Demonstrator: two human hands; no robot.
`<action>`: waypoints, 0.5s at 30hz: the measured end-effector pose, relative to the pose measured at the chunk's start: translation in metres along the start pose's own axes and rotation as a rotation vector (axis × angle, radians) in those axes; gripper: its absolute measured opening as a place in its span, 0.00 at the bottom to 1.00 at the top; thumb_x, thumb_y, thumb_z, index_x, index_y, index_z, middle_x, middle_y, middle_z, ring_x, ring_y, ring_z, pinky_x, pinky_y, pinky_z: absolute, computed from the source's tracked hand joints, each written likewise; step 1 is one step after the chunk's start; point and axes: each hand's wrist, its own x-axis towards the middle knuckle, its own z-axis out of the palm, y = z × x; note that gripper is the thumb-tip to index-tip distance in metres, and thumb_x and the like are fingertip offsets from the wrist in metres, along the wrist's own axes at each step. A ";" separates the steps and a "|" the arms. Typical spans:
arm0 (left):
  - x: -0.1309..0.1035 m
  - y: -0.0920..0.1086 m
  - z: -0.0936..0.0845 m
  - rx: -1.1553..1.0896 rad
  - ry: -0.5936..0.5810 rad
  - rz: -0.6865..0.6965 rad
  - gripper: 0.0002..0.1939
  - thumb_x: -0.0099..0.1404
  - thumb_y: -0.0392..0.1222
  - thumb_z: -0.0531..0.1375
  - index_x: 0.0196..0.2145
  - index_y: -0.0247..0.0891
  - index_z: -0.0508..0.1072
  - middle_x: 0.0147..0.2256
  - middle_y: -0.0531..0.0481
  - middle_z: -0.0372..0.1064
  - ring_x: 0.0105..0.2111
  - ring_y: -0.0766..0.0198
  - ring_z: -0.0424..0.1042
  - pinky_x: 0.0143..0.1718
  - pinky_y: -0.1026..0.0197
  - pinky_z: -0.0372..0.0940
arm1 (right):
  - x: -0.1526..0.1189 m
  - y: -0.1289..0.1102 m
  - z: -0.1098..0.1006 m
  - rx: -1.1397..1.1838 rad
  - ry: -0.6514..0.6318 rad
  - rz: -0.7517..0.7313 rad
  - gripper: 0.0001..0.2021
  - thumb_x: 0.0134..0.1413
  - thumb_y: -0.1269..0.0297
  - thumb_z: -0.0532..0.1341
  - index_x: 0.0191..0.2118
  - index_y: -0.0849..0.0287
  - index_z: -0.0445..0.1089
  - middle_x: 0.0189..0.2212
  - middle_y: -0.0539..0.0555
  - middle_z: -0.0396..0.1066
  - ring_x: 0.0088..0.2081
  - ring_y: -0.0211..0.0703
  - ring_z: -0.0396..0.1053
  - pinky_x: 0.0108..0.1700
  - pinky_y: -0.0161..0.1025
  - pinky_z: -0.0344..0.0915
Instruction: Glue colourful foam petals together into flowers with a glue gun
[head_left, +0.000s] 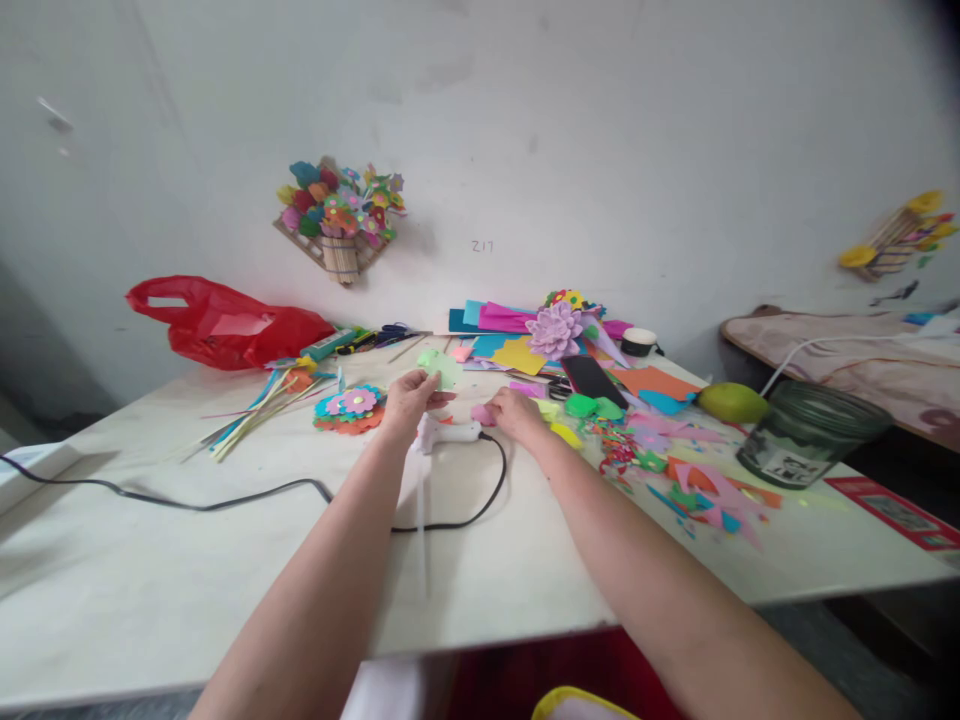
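My left hand (pixel 411 402) pinches a pale green foam cutout (pixel 442 368) above the middle of the table. To its right, the closed fingers of my right hand (pixel 516 412) are at a small pink foam piece (pixel 482 413) and appear to grip it. A white glue gun (pixel 454 432) lies just below both hands, with a clear glue stick (pixel 422 520) pointing toward me. Its black cord (pixel 499 490) loops round to the left. Layered foam flowers (pixel 351 405) in blue, purple and orange rest left of my left hand.
A red plastic bag (pixel 225 325), paper strips (pixel 251 415) and scissors (pixel 394 333) are at the left and back. Rightward are a phone (pixel 592 380), foam scraps (pixel 705 490), a green mango-like fruit (pixel 733 403) and a glass jar (pixel 806 435). A purple flower (pixel 555 330) stands behind.
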 end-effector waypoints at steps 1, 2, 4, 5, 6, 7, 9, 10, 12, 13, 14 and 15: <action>0.001 0.000 0.000 0.001 0.002 -0.002 0.17 0.47 0.48 0.63 0.22 0.35 0.61 0.17 0.55 0.62 0.24 0.61 0.73 0.26 0.66 0.66 | 0.000 0.001 0.001 0.021 0.001 0.004 0.14 0.55 0.62 0.50 0.36 0.55 0.73 0.41 0.54 0.70 0.41 0.41 0.66 0.36 0.34 0.57; 0.001 -0.001 -0.001 0.000 0.004 -0.006 0.17 0.46 0.48 0.63 0.22 0.35 0.60 0.17 0.55 0.62 0.24 0.61 0.73 0.26 0.66 0.66 | 0.001 0.003 0.001 0.045 0.004 0.007 0.14 0.55 0.62 0.50 0.36 0.55 0.73 0.41 0.54 0.70 0.41 0.41 0.66 0.37 0.34 0.57; 0.003 -0.001 -0.001 -0.004 0.010 -0.017 0.17 0.46 0.48 0.64 0.21 0.35 0.60 0.17 0.55 0.62 0.24 0.61 0.73 0.25 0.66 0.65 | 0.002 0.006 0.002 0.100 0.006 0.014 0.14 0.56 0.63 0.49 0.36 0.55 0.73 0.40 0.53 0.70 0.41 0.40 0.66 0.37 0.33 0.57; 0.004 -0.002 -0.002 -0.008 0.011 -0.020 0.18 0.46 0.48 0.64 0.21 0.35 0.60 0.17 0.55 0.62 0.24 0.62 0.73 0.25 0.66 0.65 | 0.003 0.008 0.003 0.127 0.009 0.021 0.14 0.56 0.63 0.49 0.36 0.55 0.73 0.40 0.53 0.71 0.41 0.40 0.66 0.37 0.33 0.58; 0.004 -0.002 -0.002 -0.013 0.009 -0.021 0.18 0.46 0.48 0.64 0.21 0.35 0.59 0.17 0.55 0.62 0.24 0.62 0.73 0.25 0.66 0.65 | 0.004 0.010 0.003 0.151 0.021 0.025 0.14 0.55 0.63 0.50 0.37 0.56 0.72 0.39 0.53 0.71 0.40 0.40 0.66 0.38 0.33 0.58; 0.004 -0.002 -0.003 -0.018 0.007 -0.019 0.18 0.46 0.48 0.64 0.21 0.35 0.59 0.17 0.55 0.62 0.24 0.62 0.73 0.25 0.66 0.66 | 0.005 0.011 0.003 0.172 0.044 0.024 0.14 0.55 0.64 0.50 0.37 0.56 0.72 0.39 0.53 0.71 0.40 0.39 0.66 0.38 0.33 0.58; 0.005 -0.003 -0.003 -0.023 0.011 -0.009 0.17 0.46 0.47 0.64 0.21 0.35 0.60 0.17 0.55 0.63 0.24 0.62 0.73 0.25 0.66 0.65 | 0.005 0.011 0.002 0.205 0.114 0.005 0.13 0.55 0.65 0.50 0.36 0.58 0.72 0.37 0.53 0.71 0.40 0.39 0.65 0.40 0.33 0.58; 0.005 -0.003 -0.004 -0.026 0.016 -0.004 0.17 0.46 0.47 0.64 0.21 0.35 0.60 0.17 0.55 0.63 0.24 0.62 0.73 0.25 0.66 0.66 | 0.005 0.010 0.000 0.218 0.152 -0.018 0.13 0.55 0.65 0.51 0.36 0.58 0.72 0.36 0.53 0.71 0.40 0.39 0.65 0.40 0.33 0.58; 0.005 -0.003 -0.004 -0.037 0.027 0.007 0.16 0.45 0.46 0.64 0.22 0.34 0.62 0.18 0.54 0.64 0.24 0.62 0.73 0.26 0.66 0.66 | 0.002 0.002 -0.003 0.234 0.204 -0.086 0.13 0.54 0.64 0.52 0.36 0.59 0.72 0.35 0.54 0.71 0.39 0.39 0.65 0.41 0.33 0.58; 0.005 -0.003 -0.005 -0.047 0.030 0.013 0.15 0.45 0.46 0.64 0.22 0.33 0.64 0.18 0.54 0.64 0.25 0.62 0.73 0.27 0.66 0.66 | -0.001 -0.003 -0.005 0.238 0.221 -0.142 0.13 0.54 0.62 0.52 0.37 0.60 0.72 0.35 0.55 0.71 0.40 0.39 0.65 0.42 0.34 0.58; 0.005 -0.003 -0.005 -0.058 0.031 0.019 0.15 0.45 0.46 0.64 0.23 0.33 0.65 0.19 0.53 0.65 0.25 0.63 0.73 0.28 0.66 0.66 | -0.004 -0.010 -0.007 0.228 0.228 -0.195 0.13 0.53 0.60 0.53 0.38 0.60 0.72 0.36 0.55 0.71 0.39 0.40 0.65 0.43 0.34 0.58; 0.005 -0.003 -0.005 -0.071 0.030 0.025 0.15 0.45 0.45 0.64 0.23 0.33 0.65 0.19 0.53 0.65 0.26 0.63 0.73 0.28 0.66 0.66 | -0.007 -0.017 -0.009 0.204 0.220 -0.242 0.14 0.52 0.59 0.54 0.39 0.60 0.71 0.36 0.55 0.71 0.39 0.40 0.65 0.43 0.35 0.57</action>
